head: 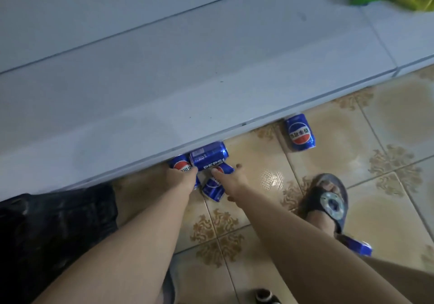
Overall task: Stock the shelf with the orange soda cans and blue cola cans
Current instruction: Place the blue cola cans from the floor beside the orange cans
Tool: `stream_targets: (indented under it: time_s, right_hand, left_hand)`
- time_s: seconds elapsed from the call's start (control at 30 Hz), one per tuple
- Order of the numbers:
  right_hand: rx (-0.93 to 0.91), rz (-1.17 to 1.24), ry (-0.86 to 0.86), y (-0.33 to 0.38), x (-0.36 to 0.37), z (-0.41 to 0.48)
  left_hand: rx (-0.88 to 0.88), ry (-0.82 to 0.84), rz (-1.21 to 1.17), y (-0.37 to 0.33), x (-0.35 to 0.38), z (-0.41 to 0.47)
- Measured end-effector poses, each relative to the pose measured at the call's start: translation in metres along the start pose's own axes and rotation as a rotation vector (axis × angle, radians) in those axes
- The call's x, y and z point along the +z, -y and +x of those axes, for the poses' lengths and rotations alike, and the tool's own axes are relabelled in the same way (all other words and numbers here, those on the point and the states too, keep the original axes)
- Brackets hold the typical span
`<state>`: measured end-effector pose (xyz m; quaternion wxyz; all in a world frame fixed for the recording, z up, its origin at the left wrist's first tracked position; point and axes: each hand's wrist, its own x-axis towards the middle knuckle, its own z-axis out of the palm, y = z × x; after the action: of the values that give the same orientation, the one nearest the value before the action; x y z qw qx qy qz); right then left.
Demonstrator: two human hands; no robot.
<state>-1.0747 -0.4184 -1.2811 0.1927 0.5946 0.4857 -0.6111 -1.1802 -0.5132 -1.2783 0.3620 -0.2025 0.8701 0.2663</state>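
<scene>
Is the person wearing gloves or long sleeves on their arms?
No. Both forearms are bare, with no sleeves in view. The left grip and right grip wear no gloves, and no watch or bracelet shows at the wrists. Rings are too small to tell.

Blue cola cans [209,159] clustered at shelf [164,80] edge — lone can [300,132] apart

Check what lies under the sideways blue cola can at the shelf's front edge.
Three blue cans show beneath the sideways can: a left can, a right can and a lowest can. The left hand, right hand and shelf lip hide their remaining parts.
</scene>
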Motion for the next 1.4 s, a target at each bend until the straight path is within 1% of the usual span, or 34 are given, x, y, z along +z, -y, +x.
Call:
stream_targets:
  time_s: [0.07, 0.13, 0.3, 0.37, 0.43, 0.57, 0.7, 0.77, 0.83, 0.97, 1.07, 1.13, 1.23, 1.33, 1.4]
  right_hand:
    - [0.047, 0.029, -0.037, 0.003, 0.006, 0.012]
    - [0.068, 0.038, -0.058, 0.002, 0.009, 0.019]
    - [0.129, 0.200, -0.131, -0.008, 0.015, 0.031]
    - [0.128, 0.264, -0.123, -0.012, 0.015, 0.032]
    - [0.091, 0.252, -0.122, -0.013, 0.011, 0.030]
    - [-0.058, 0.183, -0.142, -0.007, -0.009, 0.012]
    - [-0.170, 0.221, -0.098, 0.008, -0.043, -0.027]
    - [-0.215, 0.262, -0.056, 0.020, -0.062, -0.053]
    - [-0.279, 0.289, -0.030, 0.034, -0.081, -0.083]
    - [-0.407, 0.265, 0.032, 0.065, -0.115, -0.152]
    - [-0.511, 0.245, 0.063, 0.086, -0.130, -0.210]
    - [-0.596, 0.251, 0.075, 0.096, -0.133, -0.251]
    - [-0.715, 0.304, 0.143, 0.104, -0.134, -0.308]
    - [-0.830, 0.371, 0.241, 0.099, -0.129, -0.352]
    - [-0.878, 0.401, 0.283, 0.091, -0.121, -0.369]
  left_hand:
    - [-0.062, -0.004, -0.050, -0.004, 0.009, 0.010]
    - [-0.074, -0.014, -0.035, -0.008, 0.017, 0.020]
    - [-0.033, 0.024, 0.084, -0.003, 0.024, 0.029]
    - [-0.031, 0.033, 0.070, 0.004, 0.023, 0.030]
    - [-0.033, 0.040, 0.067, 0.008, 0.020, 0.028]
    - [-0.081, 0.082, 0.016, 0.012, 0.016, 0.010]
    - [-0.129, 0.140, -0.139, 0.014, -0.006, -0.027]
    - [-0.106, 0.178, -0.194, 0.010, -0.021, -0.041]
    - [-0.049, 0.218, -0.264, 0.004, -0.036, -0.049]
    - [0.093, 0.278, -0.470, -0.035, -0.095, -0.115]
    - [0.244, 0.276, -0.558, -0.058, -0.141, -0.163]
    - [0.310, 0.309, -0.620, -0.069, -0.173, -0.203]
    - [0.385, 0.434, -0.802, -0.072, -0.216, -0.264]
    - [0.424, 0.630, -1.053, -0.053, -0.243, -0.305]
    - [0.437, 0.729, -1.151, -0.035, -0.251, -0.323]
